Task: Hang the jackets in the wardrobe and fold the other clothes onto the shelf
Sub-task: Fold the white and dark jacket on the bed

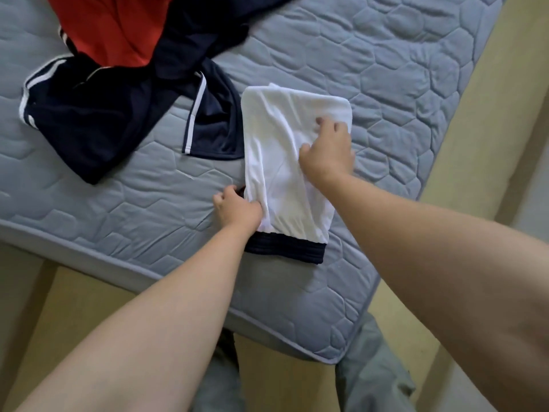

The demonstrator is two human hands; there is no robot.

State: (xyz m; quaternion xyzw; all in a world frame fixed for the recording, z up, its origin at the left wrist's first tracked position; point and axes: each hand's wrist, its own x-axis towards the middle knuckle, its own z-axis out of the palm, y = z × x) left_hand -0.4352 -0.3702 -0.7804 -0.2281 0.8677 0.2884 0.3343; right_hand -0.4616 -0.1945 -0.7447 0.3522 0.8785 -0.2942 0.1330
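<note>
While the white garment (285,168) lies folded mid-frame on the quilted mattress (416,84), the right hand (326,153) presses on its right side with fingers spread, and the left hand (237,208) pinches its lower left edge, fingers curled. At upper left lie a navy garment (98,123), touching the white one, and a red garment (118,28).

folded white garment (285,162) with navy waistband (285,251) lies flat beside crumpled navy clothes (98,126).
</note>
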